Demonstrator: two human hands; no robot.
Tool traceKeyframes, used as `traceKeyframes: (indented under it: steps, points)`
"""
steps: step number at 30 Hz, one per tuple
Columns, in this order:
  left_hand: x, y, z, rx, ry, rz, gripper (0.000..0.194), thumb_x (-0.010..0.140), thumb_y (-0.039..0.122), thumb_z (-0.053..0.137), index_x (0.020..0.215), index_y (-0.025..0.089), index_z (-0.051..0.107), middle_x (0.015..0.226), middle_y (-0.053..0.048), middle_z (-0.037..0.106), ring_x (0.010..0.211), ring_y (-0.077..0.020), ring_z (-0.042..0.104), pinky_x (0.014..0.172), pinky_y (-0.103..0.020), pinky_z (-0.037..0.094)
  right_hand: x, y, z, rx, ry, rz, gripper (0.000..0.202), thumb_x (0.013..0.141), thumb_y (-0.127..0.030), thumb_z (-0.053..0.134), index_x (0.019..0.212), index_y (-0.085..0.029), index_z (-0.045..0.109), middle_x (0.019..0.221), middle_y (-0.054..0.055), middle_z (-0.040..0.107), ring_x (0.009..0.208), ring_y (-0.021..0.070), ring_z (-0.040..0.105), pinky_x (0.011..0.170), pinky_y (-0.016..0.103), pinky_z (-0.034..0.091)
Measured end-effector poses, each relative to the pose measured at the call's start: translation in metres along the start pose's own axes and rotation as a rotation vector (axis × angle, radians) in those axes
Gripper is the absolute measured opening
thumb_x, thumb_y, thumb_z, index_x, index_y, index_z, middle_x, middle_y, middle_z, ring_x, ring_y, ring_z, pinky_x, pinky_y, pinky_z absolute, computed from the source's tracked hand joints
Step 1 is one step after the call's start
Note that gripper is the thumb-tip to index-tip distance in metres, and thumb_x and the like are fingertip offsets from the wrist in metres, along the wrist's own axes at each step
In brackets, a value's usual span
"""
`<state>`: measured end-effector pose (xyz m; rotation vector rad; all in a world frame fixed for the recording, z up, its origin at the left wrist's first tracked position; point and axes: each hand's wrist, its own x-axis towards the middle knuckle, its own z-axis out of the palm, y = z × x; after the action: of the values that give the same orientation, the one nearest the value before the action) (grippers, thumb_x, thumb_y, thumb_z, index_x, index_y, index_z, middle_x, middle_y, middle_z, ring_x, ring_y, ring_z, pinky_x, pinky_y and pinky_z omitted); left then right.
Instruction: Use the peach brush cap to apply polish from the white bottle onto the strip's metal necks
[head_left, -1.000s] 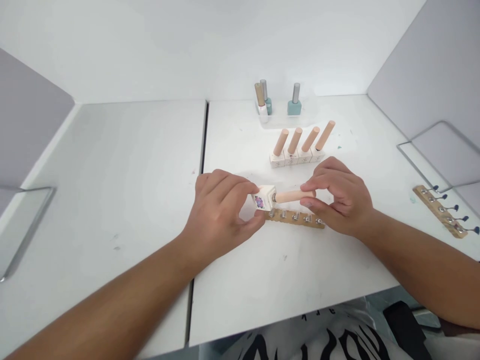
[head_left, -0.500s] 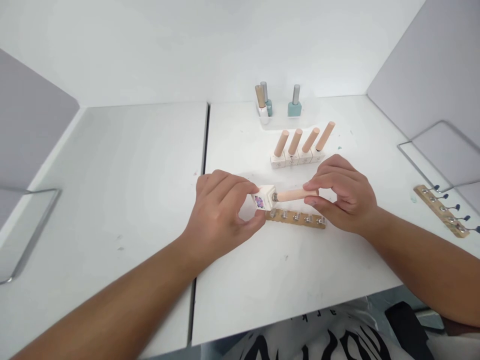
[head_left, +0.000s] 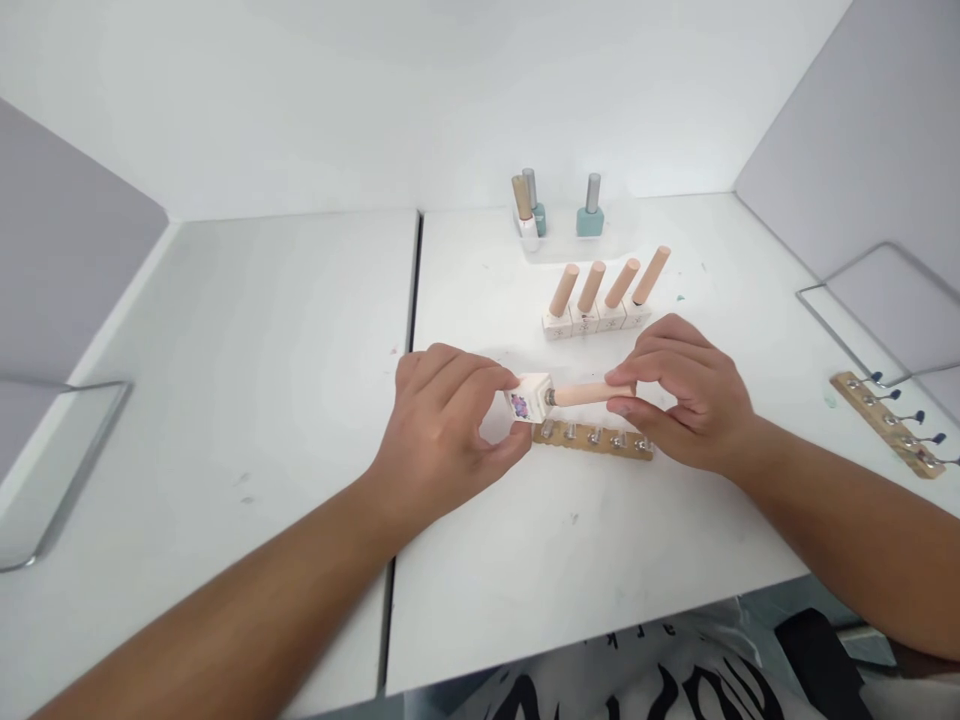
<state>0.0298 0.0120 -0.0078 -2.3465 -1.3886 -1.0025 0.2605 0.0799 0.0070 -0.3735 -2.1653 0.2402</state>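
Head view shows me a white, square-sided bottle [head_left: 531, 397] with a long, peach, cylindrical cap [head_left: 589, 393] in line with it. The left hand [head_left: 450, 425] pinches the bottle between thumb and fingers; the right hand [head_left: 686, 400] pinches the cap near its far end. The shared long axis runs left to right, nearly level, hand to hand, just beyond a narrow, tan, wood-like strip [head_left: 583, 444]. I cannot tell how tightly the cap sits.

Left hand [head_left: 450, 425] pinching, right hand [head_left: 686, 400] pinching opposite; forearms [head_left: 300, 580] angled inward
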Motion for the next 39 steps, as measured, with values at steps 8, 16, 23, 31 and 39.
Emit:
traceKeyframes:
  steps: [8,16,23,31,39]
  points:
    - [0.0,-0.001,0.0,0.021,-0.001,0.005,0.027,0.072,0.021,0.067,0.092,0.024,0.05,0.078,-0.001,0.065,0.07,-0.021,0.058,0.066,-0.038,0.042,-0.001,-0.001,0.003,0.02,-0.013,0.01,0.006,0.083,-0.022,0.064,0.086,-0.021,0.059,0.062,-0.002,0.061,0.064,0.013,0.05,0.06,0.028,0.044]
    - [0.0,-0.001,-0.001,-0.027,-0.014,-0.019,0.026,0.073,0.019,0.068,0.092,0.024,0.05,0.077,-0.001,0.064,0.071,-0.0209,0.057,0.066,-0.04,0.045,0.001,0.001,-0.009,0.087,-0.009,0.095,0.008,0.081,-0.016,0.063,0.085,-0.022,0.06,0.063,-0.002,0.059,0.063,0.0127,0.051,0.056,0.028,0.043]
    - [-0.001,-0.002,-0.005,-0.138,-0.051,-0.142,0.019,0.077,0.018,0.064,0.09,0.026,0.052,0.078,-0.001,0.064,0.073,-0.0197,0.055,0.063,-0.036,0.045,-0.009,0.01,-0.014,0.4,0.041,0.455,0.009,0.081,-0.016,0.063,0.086,-0.023,0.065,0.072,-0.002,0.059,0.072,0.012,0.054,0.067,0.03,0.046]
    - [-0.004,-0.01,-0.008,-0.163,-0.051,-0.211,0.015,0.077,0.024,0.065,0.087,0.026,0.055,0.078,0.001,0.061,0.071,-0.0172,0.055,0.062,-0.034,0.046,-0.007,0.039,-0.026,0.797,-0.067,0.665,0.005,0.075,-0.012,0.064,0.077,-0.016,0.067,0.063,-0.004,0.053,0.058,0.0055,0.046,0.054,0.021,0.039]
    - [-0.003,-0.004,-0.012,-0.097,-0.134,-0.316,0.011,0.079,0.024,0.065,0.086,0.022,0.057,0.082,0.002,0.059,0.074,-0.0128,0.053,0.051,-0.023,0.039,-0.001,0.054,-0.046,0.872,-0.433,0.827,0.005,0.069,-0.01,0.062,0.071,-0.013,0.065,0.059,-0.004,0.055,0.055,0.004,0.046,0.052,0.018,0.036]
